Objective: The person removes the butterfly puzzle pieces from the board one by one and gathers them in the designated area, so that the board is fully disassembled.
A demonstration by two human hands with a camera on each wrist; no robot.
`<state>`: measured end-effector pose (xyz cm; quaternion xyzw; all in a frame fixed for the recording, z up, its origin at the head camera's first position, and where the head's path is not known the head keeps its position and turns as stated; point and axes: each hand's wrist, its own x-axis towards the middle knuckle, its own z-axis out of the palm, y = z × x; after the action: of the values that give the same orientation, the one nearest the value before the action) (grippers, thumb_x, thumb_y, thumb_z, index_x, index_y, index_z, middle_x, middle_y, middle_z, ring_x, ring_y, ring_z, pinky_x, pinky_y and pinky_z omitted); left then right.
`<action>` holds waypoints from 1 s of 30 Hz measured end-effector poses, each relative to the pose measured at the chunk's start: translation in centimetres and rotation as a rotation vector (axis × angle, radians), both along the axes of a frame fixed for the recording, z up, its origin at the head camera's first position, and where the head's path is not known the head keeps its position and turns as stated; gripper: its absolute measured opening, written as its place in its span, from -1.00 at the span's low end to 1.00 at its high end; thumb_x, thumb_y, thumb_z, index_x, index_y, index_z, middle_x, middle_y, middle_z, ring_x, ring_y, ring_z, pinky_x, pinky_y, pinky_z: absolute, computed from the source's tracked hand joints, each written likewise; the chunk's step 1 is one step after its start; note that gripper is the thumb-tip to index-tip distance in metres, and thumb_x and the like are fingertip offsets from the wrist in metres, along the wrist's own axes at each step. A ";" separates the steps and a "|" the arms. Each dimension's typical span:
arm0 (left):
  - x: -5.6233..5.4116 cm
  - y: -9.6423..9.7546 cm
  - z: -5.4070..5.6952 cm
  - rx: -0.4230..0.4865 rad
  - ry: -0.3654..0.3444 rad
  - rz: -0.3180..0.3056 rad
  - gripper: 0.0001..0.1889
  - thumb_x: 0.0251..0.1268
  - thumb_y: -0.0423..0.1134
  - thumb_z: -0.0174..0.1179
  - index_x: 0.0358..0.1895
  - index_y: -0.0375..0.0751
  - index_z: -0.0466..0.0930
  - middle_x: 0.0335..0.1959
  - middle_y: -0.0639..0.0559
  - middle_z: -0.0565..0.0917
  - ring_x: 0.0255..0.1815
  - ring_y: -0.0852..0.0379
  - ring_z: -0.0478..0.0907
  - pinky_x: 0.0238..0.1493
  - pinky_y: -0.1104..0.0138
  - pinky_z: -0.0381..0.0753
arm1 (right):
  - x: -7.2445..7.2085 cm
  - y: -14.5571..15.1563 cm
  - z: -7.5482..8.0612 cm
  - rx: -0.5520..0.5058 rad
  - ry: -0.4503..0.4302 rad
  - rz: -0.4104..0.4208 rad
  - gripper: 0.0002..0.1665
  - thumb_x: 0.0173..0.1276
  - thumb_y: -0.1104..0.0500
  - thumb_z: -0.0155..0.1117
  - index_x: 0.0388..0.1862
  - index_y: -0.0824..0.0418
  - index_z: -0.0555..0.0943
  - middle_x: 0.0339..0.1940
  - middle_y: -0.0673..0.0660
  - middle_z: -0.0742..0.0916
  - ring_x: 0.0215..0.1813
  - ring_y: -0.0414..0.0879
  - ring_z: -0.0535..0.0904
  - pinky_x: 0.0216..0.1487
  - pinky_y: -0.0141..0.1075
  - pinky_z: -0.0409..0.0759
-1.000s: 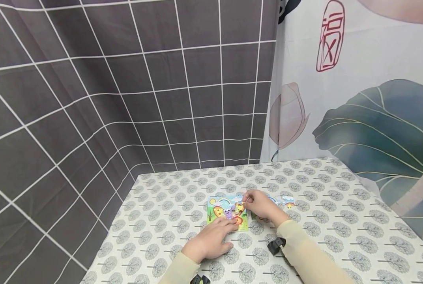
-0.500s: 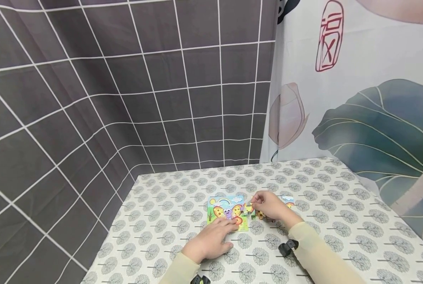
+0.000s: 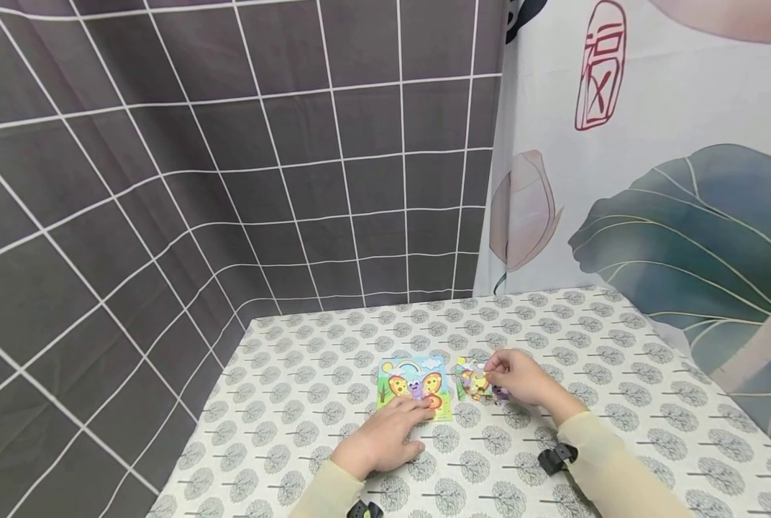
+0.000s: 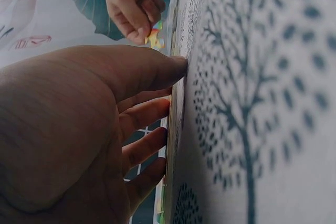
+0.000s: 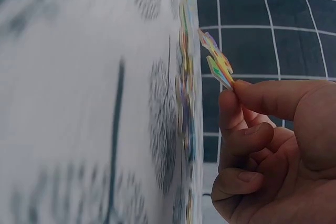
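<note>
A colourful butterfly jigsaw puzzle lies flat on the table, with a rainbow and clouds along its top. My left hand rests on the lower part of it, fingers spread and extended, covering its near left corner. To the right of the puzzle my right hand pinches a jigsaw piece between thumb and index finger. In the right wrist view that piece is held tilted, clear of the tabletop. Several loose jigsaw pieces lie below and beside the right hand, which partly hides them.
A tablecloth printed with grey trees covers the table. A dark gridded curtain hangs behind and to the left; a white floral curtain hangs at the right. A black strap is on the right wrist.
My right hand has moved rightward from the puzzle's right edge to over the loose pieces, carrying the pinched jigsaw piece. The left hand has stayed in place.
</note>
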<state>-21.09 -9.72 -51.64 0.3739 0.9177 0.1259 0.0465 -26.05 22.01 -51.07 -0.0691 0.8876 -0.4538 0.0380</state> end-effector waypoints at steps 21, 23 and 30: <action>0.0 -0.1 0.0 -0.006 -0.001 -0.010 -0.39 0.46 -0.06 0.29 0.54 0.08 0.43 0.60 0.22 0.33 0.58 0.05 0.26 0.60 0.11 0.26 | 1.4 5.1 -0.5 0.028 0.017 -0.060 -0.79 0.41 0.21 0.39 -0.06 0.28 0.65 -0.30 0.10 0.68 -0.30 0.00 0.57 -0.36 -0.25 0.63; 0.0 -0.1 0.0 -0.002 -0.002 -0.012 -0.39 0.45 -0.06 0.29 0.54 0.07 0.43 0.60 0.22 0.33 0.58 0.05 0.26 0.60 0.10 0.27 | 1.4 5.5 -0.6 0.019 0.013 -0.062 -0.79 0.41 0.22 0.38 -0.05 0.29 0.65 -0.29 0.11 0.69 -0.29 0.00 0.58 -0.36 -0.25 0.64; 0.1 -0.1 0.1 -0.004 -0.005 -0.007 -0.38 0.45 -0.07 0.30 0.54 0.07 0.43 0.61 0.19 0.33 0.58 0.03 0.25 0.60 0.09 0.26 | 1.6 6.8 -0.6 0.027 -0.002 -0.096 -0.81 0.41 0.21 0.39 -0.08 0.28 0.66 -0.32 0.11 0.69 -0.32 -0.01 0.57 -0.39 -0.28 0.61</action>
<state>-21.00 -9.82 -51.50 0.3767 0.9165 0.1250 0.0500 -24.48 28.80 -51.65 -0.0256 0.8958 -0.4434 0.0181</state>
